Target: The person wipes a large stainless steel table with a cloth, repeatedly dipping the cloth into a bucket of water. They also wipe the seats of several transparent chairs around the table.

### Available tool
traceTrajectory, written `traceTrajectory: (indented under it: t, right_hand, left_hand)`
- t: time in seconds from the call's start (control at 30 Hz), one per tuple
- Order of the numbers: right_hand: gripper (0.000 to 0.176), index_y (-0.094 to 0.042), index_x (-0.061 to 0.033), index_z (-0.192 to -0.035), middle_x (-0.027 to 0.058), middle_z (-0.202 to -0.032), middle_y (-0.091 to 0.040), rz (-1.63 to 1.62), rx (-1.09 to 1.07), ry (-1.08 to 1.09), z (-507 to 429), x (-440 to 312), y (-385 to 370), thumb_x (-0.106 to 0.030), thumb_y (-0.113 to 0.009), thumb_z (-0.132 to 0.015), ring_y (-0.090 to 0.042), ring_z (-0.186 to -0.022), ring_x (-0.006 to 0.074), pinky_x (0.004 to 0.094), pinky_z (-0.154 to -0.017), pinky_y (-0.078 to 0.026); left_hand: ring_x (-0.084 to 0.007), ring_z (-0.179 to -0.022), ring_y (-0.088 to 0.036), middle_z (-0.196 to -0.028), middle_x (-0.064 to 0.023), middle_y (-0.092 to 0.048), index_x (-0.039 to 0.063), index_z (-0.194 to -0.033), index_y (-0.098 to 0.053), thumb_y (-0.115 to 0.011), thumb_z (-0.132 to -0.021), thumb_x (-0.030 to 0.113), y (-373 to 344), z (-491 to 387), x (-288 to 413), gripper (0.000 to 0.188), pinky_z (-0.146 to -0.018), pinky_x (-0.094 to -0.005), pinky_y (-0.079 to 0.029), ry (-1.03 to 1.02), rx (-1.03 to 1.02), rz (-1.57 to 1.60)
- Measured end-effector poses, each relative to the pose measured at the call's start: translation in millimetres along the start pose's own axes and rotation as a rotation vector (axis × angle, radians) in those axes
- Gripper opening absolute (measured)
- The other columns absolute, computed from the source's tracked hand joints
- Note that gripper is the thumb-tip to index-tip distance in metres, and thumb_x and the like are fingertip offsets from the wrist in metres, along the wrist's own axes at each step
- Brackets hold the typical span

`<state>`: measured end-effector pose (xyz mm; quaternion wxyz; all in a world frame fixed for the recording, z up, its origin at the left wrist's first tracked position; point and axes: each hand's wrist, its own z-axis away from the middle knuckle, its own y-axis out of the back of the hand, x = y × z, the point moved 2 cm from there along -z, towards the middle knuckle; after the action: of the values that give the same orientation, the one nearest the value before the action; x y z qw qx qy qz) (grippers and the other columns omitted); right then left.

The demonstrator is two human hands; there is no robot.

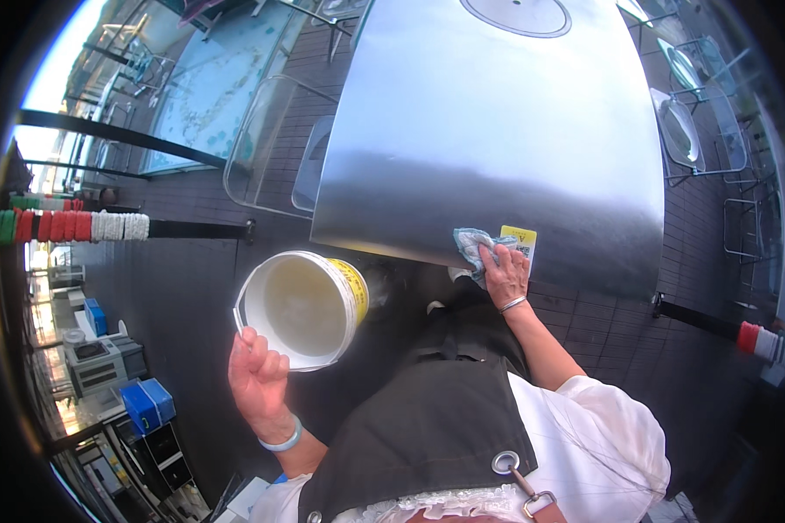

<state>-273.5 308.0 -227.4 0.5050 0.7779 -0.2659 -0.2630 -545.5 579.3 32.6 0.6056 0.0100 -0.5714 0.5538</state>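
Note:
My left hand (pixel 260 379) grips the wire handle (pixel 239 312) of a white plastic bucket (pixel 306 312) with a yellow label. Cloudy water (pixel 304 304) fills part of the bucket, which is to the left of the table's near edge. Under the fingers of my right hand (pixel 507 278) is a crumpled pale blue and white cloth (pixel 474 243), held against the near edge of a shiny metal table (pixel 497 124). Partly covered by that hand, a yellow and white card (pixel 519 234) with a printed code lies on the tabletop.
A round plate (pixel 517 14) is set into the table's far part. Clear plastic chairs stand left (pixel 268 150) and right (pixel 683 127). Posts wrapped in red and white rope (pixel 72 225) rise on both sides. Blue boxes (pixel 147 404) and appliances are at lower left.

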Motion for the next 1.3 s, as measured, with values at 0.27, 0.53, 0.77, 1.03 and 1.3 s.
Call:
traceTrajectory:
  t: [0.27, 0.53, 0.77, 1.03, 1.3]
  right_hand:
    - [0.041, -0.068, -0.0244, -0.115, 0.0, -0.101, -0.055, 0.286, 0.102, -0.475, 90, 154, 38, -0.011, -0.064, -0.076, -0.053, -0.09, 0.0234, 0.038, -0.076, -0.046]
    - [0.04, -0.056, -0.0162, -0.128, 0.0117, -0.122, -0.054, 0.306, -0.191, -1.648, 225, 377, 99, -0.032, -0.049, -0.091, -0.056, -0.108, 0.0406, 0.0496, -0.088, -0.049]
    - [0.05, -0.053, 0.0028, -0.128, 0.019, -0.112, -0.064, -0.534, 0.848, -1.795, 244, 441, 112, -0.02, -0.06, -0.084, -0.067, -0.093, 0.0321, 0.0421, -0.081, -0.054]
    - [0.034, -0.06, -0.0004, -0.115, 0.0104, -0.097, -0.066, -1.6, 0.273, -1.134, -63, 278, 133, 0.001, -0.059, -0.082, -0.063, -0.084, 0.0169, 0.0299, -0.077, -0.054]
    - [0.023, -0.058, -0.0066, -0.104, 0.0015, -0.089, -0.063, -1.783, -0.443, -0.292, -240, -26, 168, 0.001, -0.064, -0.083, -0.058, -0.082, 0.0079, 0.0235, -0.072, -0.049]
  left_hand:
    - [-0.0052, -0.045, -0.018, -0.06, 0.0046, -0.028, 0.007, -0.096, -0.047, -0.054, -0.099, 0.025, -51, -72, 18, 0.019, -0.046, -0.0245, -0.019, 0.031, -0.123, -0.012]
    - [-0.0052, -0.045, -0.019, -0.059, 0.0049, -0.028, 0.007, -0.093, -0.048, -0.053, -0.099, 0.025, -85, -126, -8, 0.02, -0.045, -0.0241, -0.019, 0.124, -0.151, -0.001]
    - [-0.0047, -0.047, -0.02, -0.059, 0.0073, -0.029, 0.011, -0.088, -0.049, -0.058, -0.096, 0.019, -105, -144, -32, 0.015, -0.047, -0.0235, -0.02, 0.121, -0.11, -0.061]
    - [-0.0037, -0.045, -0.023, -0.059, 0.0085, -0.028, 0.015, -0.081, -0.045, -0.06, -0.095, 0.023, -120, -140, -55, 0.021, -0.045, -0.0219, -0.022, 0.075, -0.123, -0.149]
    - [-0.0034, -0.045, -0.028, -0.06, 0.0069, -0.033, 0.012, -0.087, -0.046, -0.06, -0.094, 0.022, -69, -134, -44, 0.018, -0.044, -0.0211, -0.025, 0.065, -0.141, -0.144]
